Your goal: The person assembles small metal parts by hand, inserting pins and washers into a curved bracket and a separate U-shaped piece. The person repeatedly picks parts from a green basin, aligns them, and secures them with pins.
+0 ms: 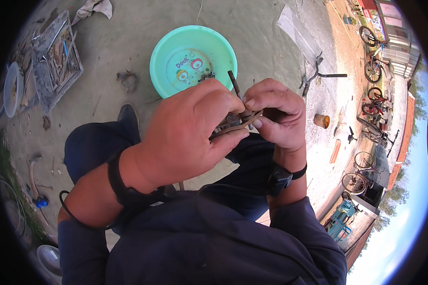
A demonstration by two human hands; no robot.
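Note:
My left hand (188,130) is closed, its fingers and thumb pinching a small worn metal part with a brownish curved strip (238,127) along its near side. My right hand (283,114) grips the same part from the other side, thumb and fingertips pressed close to the left fingertips. A dark thin rod (234,83) sticks up between the two hands, tilted to the left at its top. Fingers hide most of the part, so its kind cannot be made out. Just beyond the hands, a mint-green plastic basin (162,54) stands on the ground with small dark pieces (206,76) inside.
A grimy metal tray (52,97) of tools lies at far left, beside a white bowl (13,90). Bicycle handlebars (318,73) and a brownish tin (321,121) are on the right. Several bicycles (373,71) and a teal cargo vehicle (339,222) line the far right.

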